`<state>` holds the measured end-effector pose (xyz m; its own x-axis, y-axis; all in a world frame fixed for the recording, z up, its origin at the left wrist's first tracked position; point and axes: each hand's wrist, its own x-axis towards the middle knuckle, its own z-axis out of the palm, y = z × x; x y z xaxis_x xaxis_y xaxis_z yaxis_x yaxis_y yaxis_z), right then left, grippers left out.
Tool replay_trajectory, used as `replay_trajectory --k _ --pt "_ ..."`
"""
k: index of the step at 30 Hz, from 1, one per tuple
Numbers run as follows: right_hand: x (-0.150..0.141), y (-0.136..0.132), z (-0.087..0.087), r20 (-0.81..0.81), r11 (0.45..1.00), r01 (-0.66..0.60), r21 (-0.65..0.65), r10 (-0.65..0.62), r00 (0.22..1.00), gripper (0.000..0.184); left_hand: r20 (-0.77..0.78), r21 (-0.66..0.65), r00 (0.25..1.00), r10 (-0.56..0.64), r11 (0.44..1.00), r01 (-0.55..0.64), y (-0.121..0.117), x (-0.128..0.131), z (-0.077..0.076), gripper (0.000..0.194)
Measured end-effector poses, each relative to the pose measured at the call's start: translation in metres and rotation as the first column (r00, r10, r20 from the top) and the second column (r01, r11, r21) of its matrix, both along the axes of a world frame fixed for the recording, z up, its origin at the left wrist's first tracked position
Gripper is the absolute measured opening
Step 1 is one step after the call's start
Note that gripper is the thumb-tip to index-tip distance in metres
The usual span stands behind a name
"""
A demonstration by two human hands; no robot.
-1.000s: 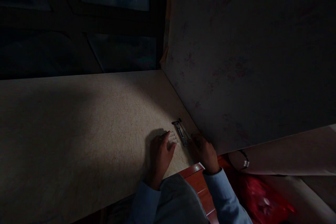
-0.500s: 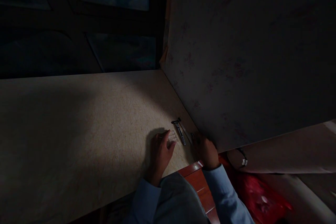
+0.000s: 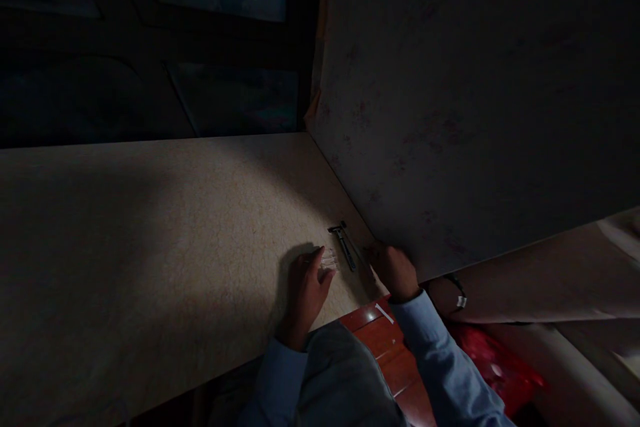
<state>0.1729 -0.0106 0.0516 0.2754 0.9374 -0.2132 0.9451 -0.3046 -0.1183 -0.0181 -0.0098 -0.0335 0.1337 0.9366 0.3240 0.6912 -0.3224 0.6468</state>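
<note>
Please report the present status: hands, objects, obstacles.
Left hand at clear ribbed piece, contact unclear. Right hand near floral wall, grip hidden. Razor lying between hands.

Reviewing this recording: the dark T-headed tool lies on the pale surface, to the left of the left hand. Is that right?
Wrong side: the head view shows the dark T-headed tool on the pale surface, to the right of the left hand.

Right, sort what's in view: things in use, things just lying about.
Likely in use:
- clear piece at the left hand
- thin stick near the right hand
- T-shaped tool between both hands

Seemingly lying about:
- red bag
- black tagged band
- white strip
</note>
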Motion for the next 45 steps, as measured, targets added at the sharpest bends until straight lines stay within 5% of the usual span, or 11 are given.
replay_trajectory --k 4,8,16,25,34,45 --pt "-0.006 0.0 0.003 -0.188 0.97 -0.125 0.206 0.165 0.968 0.024 -0.033 -0.003 0.999 -0.011 1.0 0.011 -0.002 -0.001 -0.002 0.054" --pt "-0.02 0.012 0.005 -0.295 0.882 -0.389 0.267 0.459 0.838 0.022 -0.065 -0.017 0.998 -0.009 1.0 0.008 -0.002 0.0 -0.002 0.055" --pt "-0.049 0.048 0.006 -0.215 0.769 -0.634 -0.076 0.609 0.764 0.016 -0.059 0.028 0.998 0.023 0.999 -0.022 -0.003 0.003 -0.005 0.047" --pt "-0.043 0.047 0.004 -0.177 0.761 -0.646 -0.065 0.628 0.758 0.021 -0.035 0.015 0.999 0.003 1.0 -0.003 -0.004 0.002 0.0 0.048" --pt "-0.041 0.035 0.008 -0.102 0.687 -0.719 -0.103 0.712 0.695 0.023 -0.051 0.016 0.999 0.018 1.0 -0.018 -0.003 0.003 -0.003 0.049" --pt "-0.037 0.003 0.006 -0.148 0.823 -0.568 -0.004 0.561 0.814 0.028 -0.03 0.017 0.999 0.02 1.0 -0.02 -0.004 0.002 -0.004 0.05"
